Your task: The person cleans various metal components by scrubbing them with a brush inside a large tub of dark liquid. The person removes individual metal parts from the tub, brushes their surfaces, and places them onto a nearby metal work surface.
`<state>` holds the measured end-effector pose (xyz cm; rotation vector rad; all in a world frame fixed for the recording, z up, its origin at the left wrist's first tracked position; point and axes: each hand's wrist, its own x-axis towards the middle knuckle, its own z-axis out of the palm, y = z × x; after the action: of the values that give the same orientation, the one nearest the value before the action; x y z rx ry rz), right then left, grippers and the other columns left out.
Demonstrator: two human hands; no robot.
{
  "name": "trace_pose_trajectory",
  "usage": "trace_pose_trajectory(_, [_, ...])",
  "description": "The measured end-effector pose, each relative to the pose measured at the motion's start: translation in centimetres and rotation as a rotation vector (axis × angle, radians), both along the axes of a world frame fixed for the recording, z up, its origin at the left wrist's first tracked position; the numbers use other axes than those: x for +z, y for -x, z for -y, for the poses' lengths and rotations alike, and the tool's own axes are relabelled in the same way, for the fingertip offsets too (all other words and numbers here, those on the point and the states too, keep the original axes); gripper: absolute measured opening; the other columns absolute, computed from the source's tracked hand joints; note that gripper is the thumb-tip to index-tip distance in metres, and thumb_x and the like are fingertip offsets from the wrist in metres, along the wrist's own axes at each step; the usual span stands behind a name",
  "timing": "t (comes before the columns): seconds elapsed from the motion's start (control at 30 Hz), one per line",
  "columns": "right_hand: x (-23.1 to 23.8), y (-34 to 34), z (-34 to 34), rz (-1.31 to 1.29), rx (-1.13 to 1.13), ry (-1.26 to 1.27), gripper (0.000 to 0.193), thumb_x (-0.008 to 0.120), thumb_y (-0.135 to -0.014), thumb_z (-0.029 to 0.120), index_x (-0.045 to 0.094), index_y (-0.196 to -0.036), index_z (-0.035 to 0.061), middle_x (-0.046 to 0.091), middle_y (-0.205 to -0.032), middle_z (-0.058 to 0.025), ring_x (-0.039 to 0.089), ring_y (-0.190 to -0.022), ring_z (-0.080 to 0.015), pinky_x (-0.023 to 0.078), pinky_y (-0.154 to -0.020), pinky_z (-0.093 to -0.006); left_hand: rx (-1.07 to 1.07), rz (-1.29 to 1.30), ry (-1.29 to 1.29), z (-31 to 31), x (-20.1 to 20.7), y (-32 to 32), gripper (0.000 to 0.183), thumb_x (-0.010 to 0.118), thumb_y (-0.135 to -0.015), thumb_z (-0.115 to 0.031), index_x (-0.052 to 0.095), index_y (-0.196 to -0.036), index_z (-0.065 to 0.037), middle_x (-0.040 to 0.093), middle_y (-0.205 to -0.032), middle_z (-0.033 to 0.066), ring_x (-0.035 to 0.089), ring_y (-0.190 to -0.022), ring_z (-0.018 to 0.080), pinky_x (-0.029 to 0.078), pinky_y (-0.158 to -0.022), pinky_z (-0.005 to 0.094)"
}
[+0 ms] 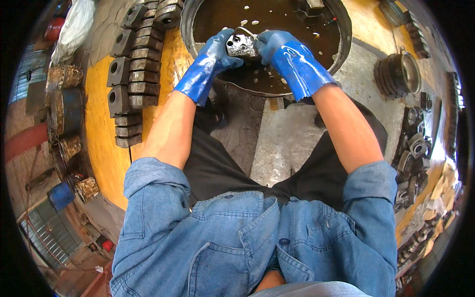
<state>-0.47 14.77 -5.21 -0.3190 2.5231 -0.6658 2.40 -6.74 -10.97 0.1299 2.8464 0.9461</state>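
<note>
Over a round basin (345, 54) of dark brown liquid, my two hands in blue rubber gloves come together at a wet, shiny metal block (241, 45) with round holes. My left hand (217, 52) is closed round the block's left side, thumb below it. The closed fingers of my right hand (277, 44) are against the block's right end. A thin, pale curved strip (249, 32) arches over the top of the block and runs into those right fingers; its kind cannot be made out. The fingertips of my right hand are partly hidden.
Rows of dark metal blocks (143, 64) stand on a yellow surface (99, 99) to the left. At the right are a stack of metal rings (398, 74) and a pile of greasy metal parts (415, 148). Pale bits float on the liquid.
</note>
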Motion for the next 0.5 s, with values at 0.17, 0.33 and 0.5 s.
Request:
trace_pose_trajectory(0.17, [0.1,-0.3,0.1,-0.072,0.019,-0.047,0.033,0.058,-0.105,0.035,0.073,-0.127,0.0164,0.079,-0.099,-0.0118,0.076,-0.085,-0.0286,0.059,-0.085,-0.0402,-0.014,-0.006,0.004,0.2,0.3,-0.1,0.09,0.098,-0.063,-0.017,0.058,-0.143,-0.001,0.068,-0.137,0.0191,0.065,-0.127,0.033,0.05,-0.111,0.0384])
trace_pose_trajectory(0.33, [-0.1,-0.4,0.1,-0.037,-0.011,-0.044,0.033,0.058,-0.104,0.035,0.073,-0.128,0.0166,0.078,-0.101,-0.0142,0.075,-0.087,-0.0307,0.059,-0.084,-0.0419,-0.009,-0.041,0.015,0.3,-0.1,-0.1,0.09,0.098,-0.063,-0.019,0.058,-0.142,-0.001,0.07,-0.133,0.0186,0.067,-0.124,0.033,0.051,-0.109,0.0385])
trace_pose_trajectory(0.5, [0.4,-0.6,0.3,-0.037,-0.021,-0.07,0.032,0.058,-0.105,0.035,0.073,-0.125,0.0157,0.079,-0.098,-0.0108,0.076,-0.083,-0.0262,0.06,-0.081,-0.0399,-0.023,-0.042,0.014,0.7,-1.0,0.4,0.087,0.097,-0.064,-0.019,0.059,-0.14,-0.002,0.07,-0.132,0.0185,0.068,-0.122,0.0324,0.053,-0.107,0.0384])
